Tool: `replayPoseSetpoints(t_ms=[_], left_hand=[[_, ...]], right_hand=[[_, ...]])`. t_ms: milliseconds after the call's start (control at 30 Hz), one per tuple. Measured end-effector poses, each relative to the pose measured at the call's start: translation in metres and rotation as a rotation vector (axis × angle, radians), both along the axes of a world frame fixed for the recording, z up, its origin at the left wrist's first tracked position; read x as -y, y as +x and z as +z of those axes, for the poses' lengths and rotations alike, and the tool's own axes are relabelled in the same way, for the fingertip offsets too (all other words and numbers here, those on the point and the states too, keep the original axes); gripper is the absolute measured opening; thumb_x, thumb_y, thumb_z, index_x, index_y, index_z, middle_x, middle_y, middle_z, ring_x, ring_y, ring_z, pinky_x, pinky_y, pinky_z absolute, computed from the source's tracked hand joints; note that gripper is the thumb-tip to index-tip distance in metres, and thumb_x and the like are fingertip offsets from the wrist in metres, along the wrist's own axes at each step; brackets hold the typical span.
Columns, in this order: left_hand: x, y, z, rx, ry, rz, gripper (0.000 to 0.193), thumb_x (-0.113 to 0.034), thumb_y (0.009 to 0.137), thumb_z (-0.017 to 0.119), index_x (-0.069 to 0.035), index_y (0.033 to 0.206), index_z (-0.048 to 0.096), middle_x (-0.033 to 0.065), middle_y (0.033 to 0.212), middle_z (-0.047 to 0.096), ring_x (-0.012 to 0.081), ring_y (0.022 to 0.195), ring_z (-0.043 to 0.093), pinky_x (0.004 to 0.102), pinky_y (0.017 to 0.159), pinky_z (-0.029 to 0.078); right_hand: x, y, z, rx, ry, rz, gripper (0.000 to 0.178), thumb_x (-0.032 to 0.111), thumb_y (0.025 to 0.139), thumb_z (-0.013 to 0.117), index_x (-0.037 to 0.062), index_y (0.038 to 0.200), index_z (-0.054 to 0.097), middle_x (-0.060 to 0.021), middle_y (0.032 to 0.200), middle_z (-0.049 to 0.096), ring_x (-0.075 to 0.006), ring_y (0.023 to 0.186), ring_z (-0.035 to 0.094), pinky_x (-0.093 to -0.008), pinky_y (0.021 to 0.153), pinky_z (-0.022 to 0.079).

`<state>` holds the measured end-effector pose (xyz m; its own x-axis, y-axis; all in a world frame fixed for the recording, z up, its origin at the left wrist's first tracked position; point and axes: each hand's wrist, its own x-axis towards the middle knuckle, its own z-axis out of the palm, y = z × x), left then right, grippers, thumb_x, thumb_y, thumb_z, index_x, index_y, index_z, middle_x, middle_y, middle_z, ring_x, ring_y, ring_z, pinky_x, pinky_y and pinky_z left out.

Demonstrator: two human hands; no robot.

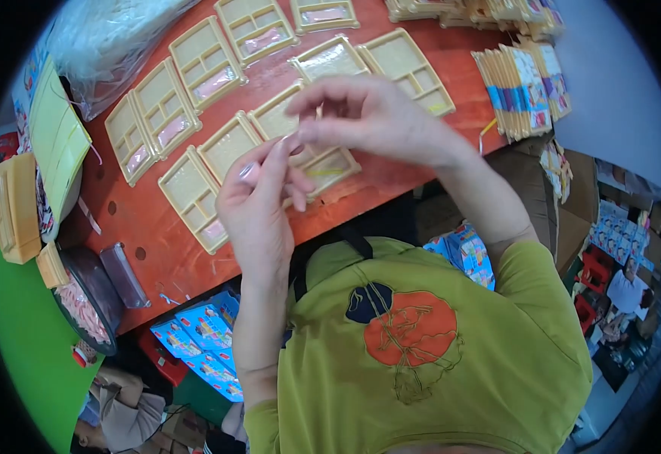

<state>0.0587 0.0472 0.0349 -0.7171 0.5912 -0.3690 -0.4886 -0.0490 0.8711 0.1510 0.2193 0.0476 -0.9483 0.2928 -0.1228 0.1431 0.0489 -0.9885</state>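
Observation:
My left hand [259, 200] is raised over the near row of trays, its fingers curled with a small shiny pink thing [249, 173] tucked in them. My right hand [380, 121] reaches in from the right, thumb and fingertips pinched against the left fingertips. What lies between the two pinches is too small to make out. Beneath them are cream divided trays, among them a near-left tray [187, 193] with a pink packet [215, 230] in one compartment. A tray partly hidden under my hands holds a yellow-green strip [327, 172].
More cream trays [194, 53] with pink packets line the far side of the red table [130, 291]. Clear plastic bags [111, 45] lie at back left. Stacked packs [516, 91] stand at right. A dark bowl [103, 333] of pink packets and a blue box [209, 344] are at lower left.

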Motion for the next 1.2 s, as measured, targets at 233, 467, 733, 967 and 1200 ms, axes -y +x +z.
replayPoseSetpoints(t_ms=[233, 467, 733, 967, 1200], left_hand=[[-0.003, 0.037, -0.001, 0.077, 0.059, -0.173, 0.029, -0.010, 0.099, 0.060, 0.010, 0.120, 0.058, 0.0161, 0.095, 0.067, 0.0160, 0.067, 0.065, 0.0236, 0.052, 0.049], [-0.005, 0.055, -0.005, 0.226, 0.210, -0.266, 0.046, -0.026, 0.106, 0.040, 0.010, 0.133, 0.048, 0.0216, 0.120, 0.058, 0.0303, 0.090, 0.069, 0.0348, 0.068, 0.058], [0.002, 0.080, 0.001, 0.126, 0.309, -0.273, 0.059, -0.037, 0.108, 0.037, 0.001, 0.152, 0.029, 0.0156, 0.128, 0.054, 0.0203, 0.107, 0.059, 0.0340, 0.080, 0.055], [-0.003, 0.090, -0.011, 0.042, 0.353, -0.198, 0.059, -0.031, 0.109, 0.035, -0.002, 0.156, 0.014, 0.0126, 0.127, 0.056, 0.0201, 0.116, 0.057, 0.0355, 0.092, 0.050], [0.058, 0.052, -0.017, -0.538, -0.001, 0.017, 0.038, -0.016, 0.105, 0.050, 0.001, 0.139, 0.046, 0.0086, 0.123, 0.060, 0.0139, 0.100, 0.061, 0.0273, 0.080, 0.052]], right_hand=[[-0.022, 0.077, -0.012, -0.024, 0.159, -0.281, 0.012, 0.007, 0.096, 0.061, -0.0012, 0.104, 0.066, -0.0025, 0.094, 0.070, -0.0087, 0.091, 0.065, -0.0241, 0.084, 0.051], [-0.065, 0.112, -0.031, 0.062, 0.797, -0.200, 0.016, 0.014, 0.095, 0.063, 0.0021, 0.105, 0.066, -0.0057, 0.097, 0.059, -0.0163, 0.089, 0.060, -0.0284, 0.079, 0.048], [-0.021, 0.115, -0.020, -0.014, 1.003, -0.434, 0.019, 0.019, 0.095, 0.066, 0.0020, 0.105, 0.068, -0.0059, 0.096, 0.060, -0.0167, 0.090, 0.063, -0.0295, 0.079, 0.050], [0.045, 0.087, -0.009, -0.113, -0.066, -0.150, 0.021, 0.011, 0.097, 0.062, -0.0009, 0.114, 0.066, -0.0033, 0.099, 0.068, -0.0082, 0.099, 0.062, -0.0246, 0.085, 0.053], [-0.015, 0.055, -0.032, -0.006, 0.940, -0.196, 0.018, 0.016, 0.094, 0.063, 0.0016, 0.104, 0.067, -0.0136, 0.096, 0.066, -0.0236, 0.093, 0.065, -0.0368, 0.081, 0.051]])
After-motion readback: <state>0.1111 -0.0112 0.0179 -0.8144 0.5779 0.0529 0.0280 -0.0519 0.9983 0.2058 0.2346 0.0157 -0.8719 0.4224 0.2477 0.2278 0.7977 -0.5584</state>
